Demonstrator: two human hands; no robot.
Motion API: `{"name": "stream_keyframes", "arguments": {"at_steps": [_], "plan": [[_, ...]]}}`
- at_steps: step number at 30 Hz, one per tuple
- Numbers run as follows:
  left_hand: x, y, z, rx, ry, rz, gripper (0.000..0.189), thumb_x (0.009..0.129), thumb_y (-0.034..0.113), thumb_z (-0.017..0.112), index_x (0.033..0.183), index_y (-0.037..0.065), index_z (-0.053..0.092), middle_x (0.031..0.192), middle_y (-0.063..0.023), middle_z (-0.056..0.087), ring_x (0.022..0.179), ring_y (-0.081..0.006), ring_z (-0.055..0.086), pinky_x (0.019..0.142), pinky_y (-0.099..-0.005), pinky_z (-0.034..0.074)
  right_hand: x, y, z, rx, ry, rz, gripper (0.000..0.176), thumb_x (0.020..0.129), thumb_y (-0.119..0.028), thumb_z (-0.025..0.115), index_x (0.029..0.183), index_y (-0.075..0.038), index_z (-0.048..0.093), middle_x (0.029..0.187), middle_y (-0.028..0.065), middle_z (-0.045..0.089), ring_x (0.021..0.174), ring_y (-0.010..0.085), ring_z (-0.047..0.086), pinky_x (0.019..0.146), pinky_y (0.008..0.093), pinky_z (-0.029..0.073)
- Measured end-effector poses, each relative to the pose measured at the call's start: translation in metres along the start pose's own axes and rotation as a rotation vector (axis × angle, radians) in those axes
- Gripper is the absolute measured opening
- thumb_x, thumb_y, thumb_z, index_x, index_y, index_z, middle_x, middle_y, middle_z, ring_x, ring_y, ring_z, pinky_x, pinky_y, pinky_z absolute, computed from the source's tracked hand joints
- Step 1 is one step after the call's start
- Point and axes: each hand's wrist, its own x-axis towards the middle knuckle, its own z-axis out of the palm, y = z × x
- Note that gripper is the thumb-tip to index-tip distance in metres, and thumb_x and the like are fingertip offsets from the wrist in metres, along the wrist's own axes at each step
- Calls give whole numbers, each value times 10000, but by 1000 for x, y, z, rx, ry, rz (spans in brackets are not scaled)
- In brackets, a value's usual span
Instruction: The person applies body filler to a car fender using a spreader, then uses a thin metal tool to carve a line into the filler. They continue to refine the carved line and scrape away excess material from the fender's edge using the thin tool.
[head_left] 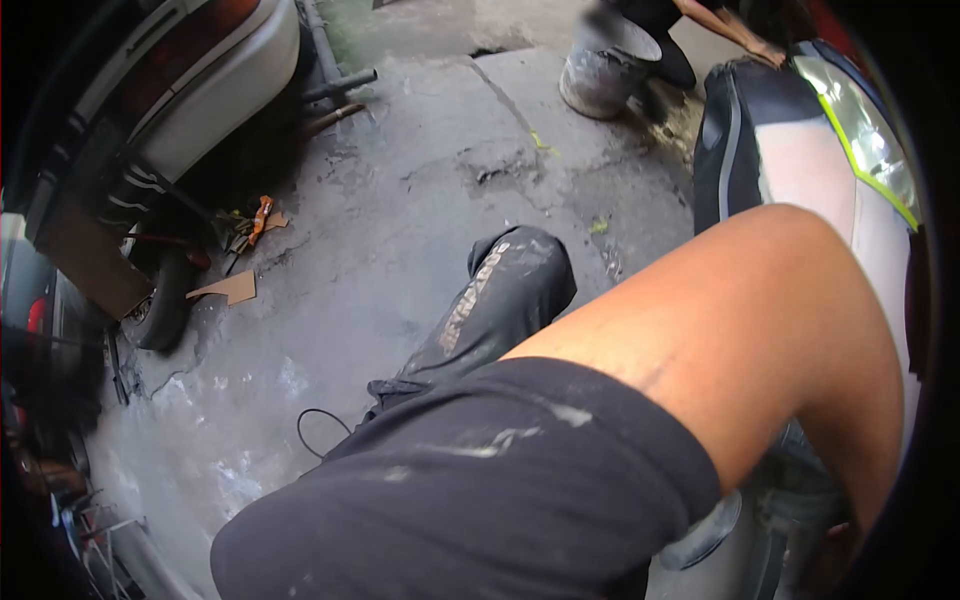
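Neither my left hand nor my right hand shows. A bare bent limb, seemingly my arm, comes out of black cloth with pale smears and crosses the right half of the view; its far end runs down out of sight at the lower right. Beyond it stands a white and black vehicle body part with a clear lens edged in yellow-green. Below the middle lies a dark trouser leg with printed letters and dusty marks.
Another person's hand rests at the top of the body part. A stained bucket stands near that person. At the left are a white and dark vehicle, a tyre and a cardboard piece on the grey floor.
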Motion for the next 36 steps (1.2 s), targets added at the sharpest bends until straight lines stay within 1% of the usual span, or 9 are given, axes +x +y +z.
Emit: {"name": "stream_keyframes", "arguments": {"at_steps": [15,18,19,20,21,25,28,31,36], "plan": [[-33,-5,-22,-231,455,198,283,937,216,562,935,-45,670,824,-247,656,766,-357,666,708,-459,524,2,-31,-16,334,84,288,374,863,-323,674,775,27,575,666,164,588,641,286,621,608,405,483],[-91,-44,19,-549,491,-89,261,940,188,563,957,-53,662,837,-258,652,761,-362,665,701,-463,521,-5,-41,-40,544,116,337,388,874,-338,672,756,20,578,643,133,588,606,242,617,581,387,480],[-120,-55,38,-614,358,-326,308,969,239,552,994,-53,647,782,-212,655,700,-311,658,669,-443,521,-11,-43,-46,621,128,365,386,879,-346,669,762,12,585,645,112,595,581,216,614,564,379,478],[-140,-58,82,-790,559,-559,317,976,264,560,922,-36,647,709,-127,640,639,-229,627,568,-398,500,-15,-35,-40,684,165,405,410,890,-370,671,806,27,612,631,76,583,568,172,619,526,340,477],[-175,-79,120,-835,504,-727,322,916,315,666,1165,115,706,834,-88,714,710,-113,634,628,-250,514,-15,-28,-35,749,204,434,440,900,-395,674,849,41,639,617,40,571,556,129,624,489,302,476],[-213,-77,177,-1055,969,-1181,332,926,279,653,1033,-31,702,851,-54,691,722,-120,605,646,-276,494,-26,-30,-50,1032,412,392,355,935,-309,628,823,28,629,634,47,577,555,125,612,512,302,468],[-234,-107,218,-1162,899,-1493,254,934,155,599,1079,-36,684,939,-121,705,832,-201,652,758,-317,517,-33,-32,-58,1213,494,442,346,958,-312,612,893,27,635,755,52,619,589,120,625,527,284,474],[-232,-95,211,-628,763,-1139,277,932,61,503,1145,-34,652,1056,-215,690,1004,-322,658,884,-389,507,-37,-35,-65,1554,572,334,307,977,-261,602,1017,42,614,915,79,657,678,132,654,601,297,545],[-219,-85,189,-660,698,-1129,333,929,36,445,1210,-11,618,1155,-262,637,1127,-385,604,968,-445,468,-52,-47,-91,1711,761,214,255,962,-133,597,1147,43,589,1036,143,673,810,236,701,739,365,599]]}}
